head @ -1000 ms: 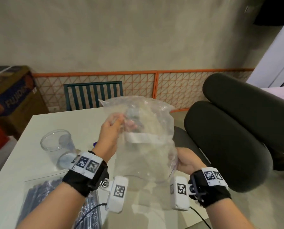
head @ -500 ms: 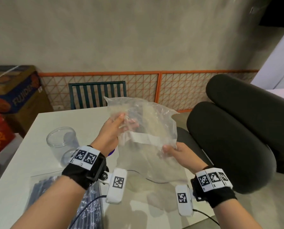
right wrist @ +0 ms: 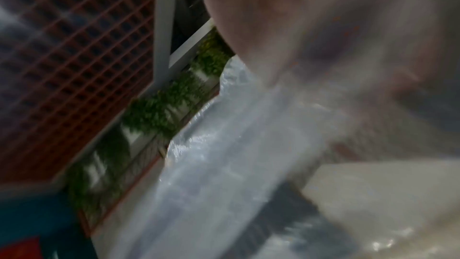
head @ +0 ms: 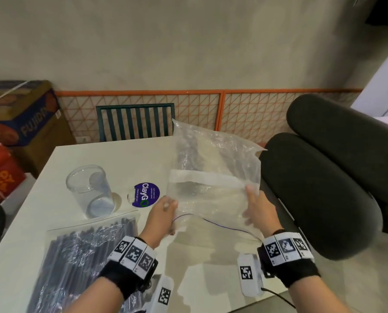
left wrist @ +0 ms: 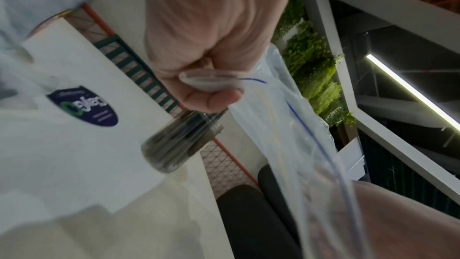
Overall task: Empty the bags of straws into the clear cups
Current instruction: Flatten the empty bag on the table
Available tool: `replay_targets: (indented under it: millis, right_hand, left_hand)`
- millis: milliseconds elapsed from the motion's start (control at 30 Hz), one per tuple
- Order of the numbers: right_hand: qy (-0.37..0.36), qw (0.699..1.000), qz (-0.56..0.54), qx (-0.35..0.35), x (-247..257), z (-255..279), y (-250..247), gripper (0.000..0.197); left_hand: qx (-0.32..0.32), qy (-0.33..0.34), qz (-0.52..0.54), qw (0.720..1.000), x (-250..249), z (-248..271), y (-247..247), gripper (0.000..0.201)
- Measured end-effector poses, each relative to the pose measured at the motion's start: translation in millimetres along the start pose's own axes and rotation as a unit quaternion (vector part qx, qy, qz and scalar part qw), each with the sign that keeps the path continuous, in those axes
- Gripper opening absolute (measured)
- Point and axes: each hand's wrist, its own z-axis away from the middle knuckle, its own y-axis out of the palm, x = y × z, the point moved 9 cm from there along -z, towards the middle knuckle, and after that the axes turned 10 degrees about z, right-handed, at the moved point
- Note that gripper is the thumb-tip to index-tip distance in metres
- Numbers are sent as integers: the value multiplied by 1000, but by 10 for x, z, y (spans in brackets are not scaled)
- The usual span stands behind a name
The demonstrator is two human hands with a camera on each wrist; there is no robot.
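Note:
I hold a clear, empty-looking zip bag [head: 213,168] above the white table [head: 129,154], its blue-lined mouth toward me. My left hand [head: 169,205] pinches the mouth's left corner, and the left wrist view shows that left hand [left wrist: 211,86] pinching the bag [left wrist: 286,125] at its zip edge. My right hand [head: 251,199] grips the right side. A clear cup filled with dark straws [left wrist: 181,141] stands behind the bag, dimly seen through it. An empty clear cup [head: 89,190] stands to the left. A sealed bag of dark straws [head: 86,263] lies at the near left.
A purple round sticker [head: 146,194] is on the table between the empty cup and my left hand. Black chair cushions [head: 324,188] press close at the right edge. A green chair back [head: 135,122] and an orange mesh fence stand beyond the far edge.
My left hand has dropped from the bag's upper part to the mouth's left corner. The bag has swung down and away, and my right hand now grips its right side.

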Motion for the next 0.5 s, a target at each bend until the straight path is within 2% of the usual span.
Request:
replay_targets:
  millis: [67,167,233,333,400,433,500]
  right_hand:
    - [16,998,37,47,-170,108,199,54]
    - [-24,980,197,-2,-412,202,323,40]
    - [-29,970,241,-28,-562,139,396,39]
    - [-45,964,256,48,-721,-30,671,54]
    - [-47,948,283,138,-839,-70,874,72]
    - [-44,937,305,163,-882,-76,902,80]
    - [-55,920,359,146,-872,-100,820,94]
  left_hand:
    - [-13,-38,21,999,199,39,4,19]
    - [-46,-57,-18,997,489,97,-74,35]
    - [-76,-67,-89,991,700,125,-168,37]
    - [-56,-145,-120,981,1056,202,-159,35]
    - [3,-173,-203,964,1158,221,-63,65]
    - [27,-162,-275,947,1146,208,-45,82]
    - [27,-85,-419,904,891,187,-34,95]
